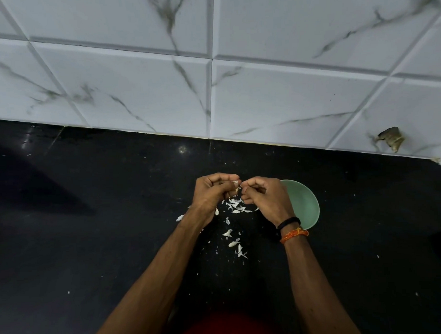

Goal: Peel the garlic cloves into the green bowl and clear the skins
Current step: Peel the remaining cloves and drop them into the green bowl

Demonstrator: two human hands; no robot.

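Both hands raised together above the black counter (116,220), knuckles toward the tiled wall (261,90).

Left hand (210,192): fingers curled tight, thumb and forefinger pinching a garlic clove (236,185) at its pale tip. Most of the clove is hidden inside the grip.

Right hand (265,197): fingers also curled, fingertips (245,189) meeting the clove from the other side; they appear to nip at its skin, though the exact contact is too small to make out. Black band (289,222) and orange thread (294,233) on the right wrist.

Green bowl (304,204): on the counter just right of the hands, its near-left part covered by the right hand and wrist. The visible inside looks bare (the covered part cannot be judged).

Skins (237,206): white flakes scattered on the counter directly below the hands, thickest between the two wrists, with a looser trail toward the person (233,242). One flake lies left of the left wrist (180,217). Tiny specks spread wider across the counter.

Wall: one tile chipped at lower right (391,142).
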